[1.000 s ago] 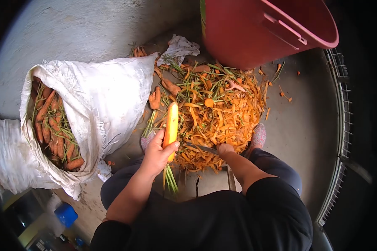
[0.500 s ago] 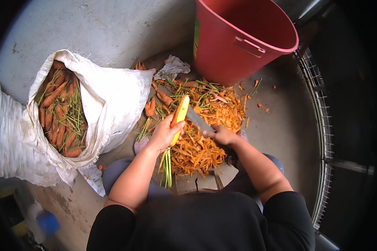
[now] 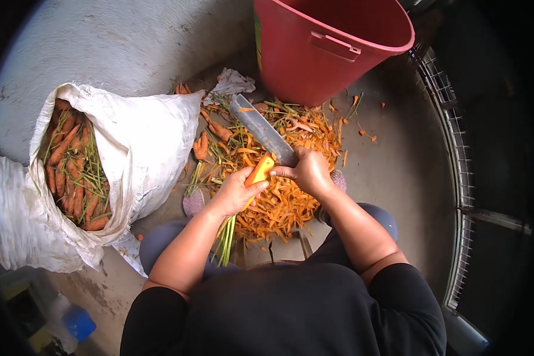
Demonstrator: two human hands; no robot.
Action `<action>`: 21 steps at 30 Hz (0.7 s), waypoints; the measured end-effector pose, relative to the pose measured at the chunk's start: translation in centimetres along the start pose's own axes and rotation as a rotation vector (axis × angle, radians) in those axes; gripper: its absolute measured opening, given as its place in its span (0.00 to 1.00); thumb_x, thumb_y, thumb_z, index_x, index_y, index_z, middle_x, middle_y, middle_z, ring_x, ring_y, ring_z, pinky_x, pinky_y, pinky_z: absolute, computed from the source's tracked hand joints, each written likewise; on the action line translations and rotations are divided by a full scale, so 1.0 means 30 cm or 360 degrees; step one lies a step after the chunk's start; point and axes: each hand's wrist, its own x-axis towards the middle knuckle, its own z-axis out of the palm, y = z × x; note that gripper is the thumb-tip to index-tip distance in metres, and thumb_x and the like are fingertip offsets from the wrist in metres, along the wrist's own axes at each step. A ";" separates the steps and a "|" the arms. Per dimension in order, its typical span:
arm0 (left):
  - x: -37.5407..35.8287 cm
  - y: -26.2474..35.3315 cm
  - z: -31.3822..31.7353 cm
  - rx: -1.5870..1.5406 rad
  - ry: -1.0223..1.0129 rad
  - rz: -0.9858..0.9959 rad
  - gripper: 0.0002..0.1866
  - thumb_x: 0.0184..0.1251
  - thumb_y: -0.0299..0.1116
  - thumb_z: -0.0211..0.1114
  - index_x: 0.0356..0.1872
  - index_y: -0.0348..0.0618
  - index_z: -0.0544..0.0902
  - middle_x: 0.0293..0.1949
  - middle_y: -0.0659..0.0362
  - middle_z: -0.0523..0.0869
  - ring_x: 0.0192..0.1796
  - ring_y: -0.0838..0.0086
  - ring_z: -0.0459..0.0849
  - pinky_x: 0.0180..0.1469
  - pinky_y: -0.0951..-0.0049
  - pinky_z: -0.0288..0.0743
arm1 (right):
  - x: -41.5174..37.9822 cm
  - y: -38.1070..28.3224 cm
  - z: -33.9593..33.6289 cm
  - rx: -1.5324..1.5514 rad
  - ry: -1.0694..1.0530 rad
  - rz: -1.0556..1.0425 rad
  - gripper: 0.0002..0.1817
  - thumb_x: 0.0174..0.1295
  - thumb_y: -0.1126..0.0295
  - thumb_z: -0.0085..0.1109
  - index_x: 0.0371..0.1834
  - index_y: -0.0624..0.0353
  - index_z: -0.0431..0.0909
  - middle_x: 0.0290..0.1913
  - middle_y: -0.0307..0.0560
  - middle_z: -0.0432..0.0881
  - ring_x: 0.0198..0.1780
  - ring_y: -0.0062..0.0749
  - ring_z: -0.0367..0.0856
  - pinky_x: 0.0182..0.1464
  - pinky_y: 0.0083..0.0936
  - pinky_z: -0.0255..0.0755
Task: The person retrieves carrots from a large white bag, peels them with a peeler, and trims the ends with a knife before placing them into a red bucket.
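My left hand [image 3: 240,191] is wrapped round a peeled carrot [image 3: 260,171], bright orange and tilted up to the right. Its green stalks [image 3: 226,240] hang below the hand. In my right hand [image 3: 307,172] is a wide-bladed knife [image 3: 261,129], its handle hidden in my fist. The blade points up and left, with an orange shaving stuck near its far end. My right thumb reaches to the carrot's upper end, close to the base of the blade. Beneath both hands a heap of carrot peelings [image 3: 285,210] covers the floor between my shoes.
To the left, a white sack [image 3: 154,127] lies open with unpeeled carrots [image 3: 71,172] and stalks inside. A large red bucket [image 3: 332,74] stands beyond the heap. Loose carrots [image 3: 219,130] lie between sack and peelings. Along the right runs a wire-mesh frame [image 3: 451,130].
The knife has swung from beside the carrot to point up and left, blade broadside. My right hand has moved up to the carrot's tip, and the carrot sits lower. The view has shifted slightly.
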 end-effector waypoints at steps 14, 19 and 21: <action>0.028 -0.041 -0.007 0.0209 -0.0086 0.0040 0.18 0.60 0.31 0.61 0.50 0.39 0.72 0.26 0.67 0.72 0.20 0.87 0.68 0.20 0.86 0.64 | 0.015 0.034 0.056 -0.0185 0.0092 -0.0114 0.32 0.36 0.42 0.65 0.27 0.65 0.75 0.23 0.58 0.78 0.29 0.51 0.78 0.32 0.37 0.70; 0.024 -0.034 0.019 0.0257 -0.0034 0.0048 0.16 0.58 0.33 0.62 0.45 0.38 0.73 0.23 0.65 0.73 0.19 0.85 0.68 0.20 0.83 0.65 | 0.031 0.064 0.066 -0.0098 -0.0060 -0.0136 0.32 0.39 0.42 0.64 0.26 0.67 0.76 0.22 0.59 0.77 0.28 0.51 0.78 0.30 0.37 0.70; 0.026 -0.044 0.036 0.0253 0.0027 0.0064 0.15 0.59 0.34 0.62 0.43 0.38 0.73 0.23 0.65 0.73 0.19 0.84 0.68 0.20 0.83 0.66 | 0.029 0.062 0.081 0.0011 -0.0061 -0.0064 0.32 0.40 0.41 0.62 0.25 0.67 0.76 0.23 0.60 0.77 0.29 0.53 0.78 0.32 0.38 0.70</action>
